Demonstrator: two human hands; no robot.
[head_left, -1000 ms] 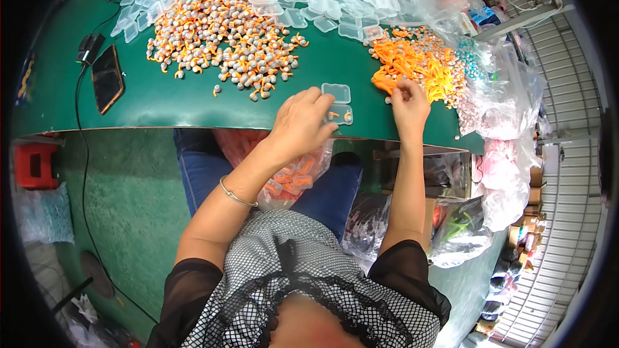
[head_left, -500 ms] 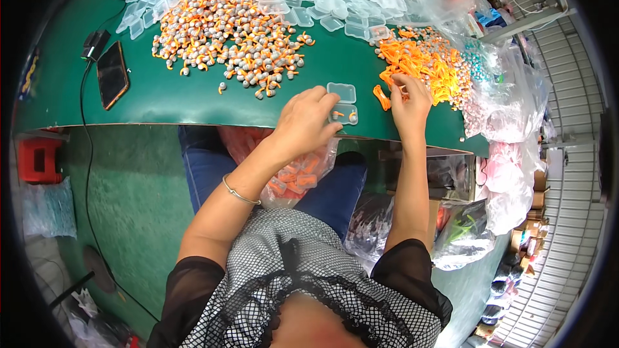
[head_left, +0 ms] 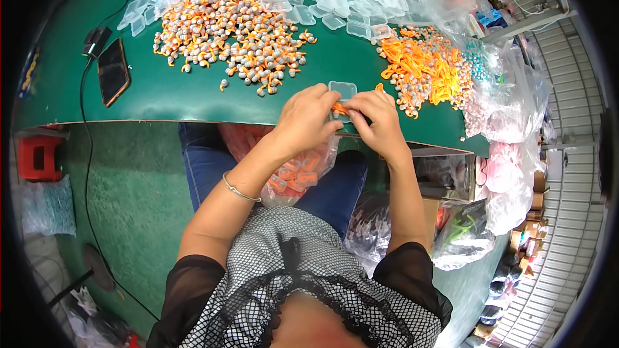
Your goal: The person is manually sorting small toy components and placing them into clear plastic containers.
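Box (head_left: 342,90) lies open at the table's (head_left: 145,104) front edge. The left hand (head_left: 308,116) rests against its left side, grip unclear; the right hand (head_left: 379,119) pinches orange cord (head_left: 339,109) into it. Filling seems underway, closing undone. Orange-filled boxes (head_left: 298,177) lie below; clear boxes (head_left: 333,4) and loose beads (head_left: 216,22) remain heaped.

You can read no text, label, brand, number or sign in this view. Any print on the clear bag (head_left: 464,237) at right, below the surface (head_left: 193,104), is illegible.
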